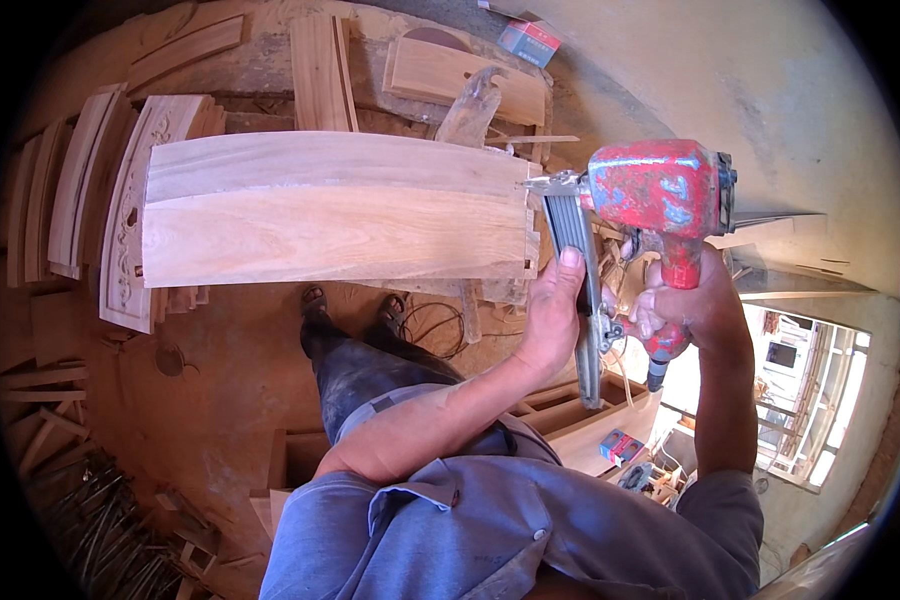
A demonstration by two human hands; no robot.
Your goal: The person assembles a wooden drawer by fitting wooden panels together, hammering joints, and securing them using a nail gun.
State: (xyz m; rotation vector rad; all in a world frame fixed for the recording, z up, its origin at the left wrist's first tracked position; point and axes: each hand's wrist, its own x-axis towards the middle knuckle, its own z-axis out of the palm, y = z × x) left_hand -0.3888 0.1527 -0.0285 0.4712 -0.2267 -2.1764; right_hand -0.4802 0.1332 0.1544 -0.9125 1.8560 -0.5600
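Note:
A worn red pneumatic nail gun (650, 185) is held up at the right end of a wide wooden panel (330, 235). Its metal nose meets or nearly meets the panel's end edge. My right hand (695, 300) is closed around the handle, fingers near the trigger. My left hand (550, 315) grips the grey nail magazine (588, 340), thumb along its side; some of its fingers are hidden behind it. The panel lies crosswise in front of me, with a greyer strip along its far side.
Carved and plain boards (135, 215) stack at the left. More planks (320, 75) lie beyond the panel, near a small box (530, 42). A wooden frame (590, 425) stands at the right, holding another box (620, 447). Cable coils (435, 325) lie by my feet; metal rods (100, 540) fill the lower left.

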